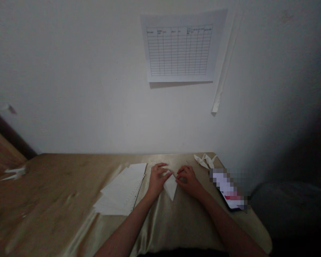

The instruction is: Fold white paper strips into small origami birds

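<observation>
A small piece of white paper [171, 187], folded into a kite shape with its long point towards me, lies on the table between my hands. My left hand [157, 181] grips its upper left edge, with the thumb near the top corner. At the upper right edge, my right hand [189, 181] pinches the paper between bent fingers and thumb. Left of my left hand is a loose stack of white paper sheets [120, 192], with a row of punched holes along its right side.
A brown cloth [56, 200] with some wrinkles covers the table. Folded paper shapes [205, 160] lie at the back right, above a phone [228, 191] with a lit, blurred screen. Paper scraps [16, 173] are at the far left. A printed table sheet [180, 50] hangs on the wall.
</observation>
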A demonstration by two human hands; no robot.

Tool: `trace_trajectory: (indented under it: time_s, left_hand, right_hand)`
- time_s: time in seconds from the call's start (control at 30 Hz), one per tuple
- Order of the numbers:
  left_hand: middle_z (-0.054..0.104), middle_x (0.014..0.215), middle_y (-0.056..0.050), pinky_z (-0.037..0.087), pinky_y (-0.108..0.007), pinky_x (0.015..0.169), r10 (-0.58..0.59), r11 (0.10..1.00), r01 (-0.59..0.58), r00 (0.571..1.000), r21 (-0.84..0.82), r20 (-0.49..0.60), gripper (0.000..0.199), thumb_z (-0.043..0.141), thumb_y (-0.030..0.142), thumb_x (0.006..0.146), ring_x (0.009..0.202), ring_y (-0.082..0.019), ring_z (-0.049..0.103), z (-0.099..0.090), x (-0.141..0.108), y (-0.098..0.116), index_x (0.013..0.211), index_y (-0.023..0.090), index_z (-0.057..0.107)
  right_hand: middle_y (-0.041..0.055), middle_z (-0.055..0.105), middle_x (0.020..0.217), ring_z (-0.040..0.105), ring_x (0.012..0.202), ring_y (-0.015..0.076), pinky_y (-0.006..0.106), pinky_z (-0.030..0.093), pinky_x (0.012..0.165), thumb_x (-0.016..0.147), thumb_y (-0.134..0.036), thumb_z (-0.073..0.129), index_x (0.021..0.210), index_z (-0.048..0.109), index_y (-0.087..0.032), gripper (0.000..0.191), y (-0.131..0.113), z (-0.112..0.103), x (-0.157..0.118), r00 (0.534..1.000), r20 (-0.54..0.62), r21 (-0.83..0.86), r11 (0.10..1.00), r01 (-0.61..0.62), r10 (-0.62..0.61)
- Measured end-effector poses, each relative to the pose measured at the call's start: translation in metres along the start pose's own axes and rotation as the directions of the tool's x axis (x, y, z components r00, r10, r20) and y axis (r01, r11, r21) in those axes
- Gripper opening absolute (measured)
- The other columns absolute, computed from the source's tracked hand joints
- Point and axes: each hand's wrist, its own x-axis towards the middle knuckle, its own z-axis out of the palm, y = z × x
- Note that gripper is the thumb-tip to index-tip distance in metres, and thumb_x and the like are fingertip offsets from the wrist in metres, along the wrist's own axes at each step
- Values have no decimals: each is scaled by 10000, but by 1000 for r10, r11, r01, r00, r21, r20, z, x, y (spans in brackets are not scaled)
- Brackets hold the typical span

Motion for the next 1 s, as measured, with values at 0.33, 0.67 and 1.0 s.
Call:
trace_trajectory:
  time_s: [0.33,0.67,1.0]
  left_hand:
    - [761,1227,-72,489,-524,1117,11,999,-13,999,33,50,116,845,404,852,1228,-293,639,2,-4,8,808,296,850]
    - [754,1251,-92,477,-528,1142,-7,998,2,997,68,76,168,824,436,874,1246,-299,638,0,-4,15,811,283,853]
    - [747,1275,-95,464,-519,1155,-12,996,8,999,88,41,131,836,400,866,1272,-303,625,-4,-3,18,815,281,853]
  right_hand:
    - [57,705,1077,586,1146,260,466,461,1071,859,-196,796,892,778,-263,76,5,6,1,993,-110,1,999,44,-43]
    - [47,703,1054,580,1144,249,470,440,1082,886,-207,743,842,755,-264,73,0,14,3,982,-174,-45,997,64,-71]
    - [60,710,1086,570,1138,265,474,423,1074,835,-165,774,830,770,-255,90,6,10,1,997,-64,-125,992,29,-37]
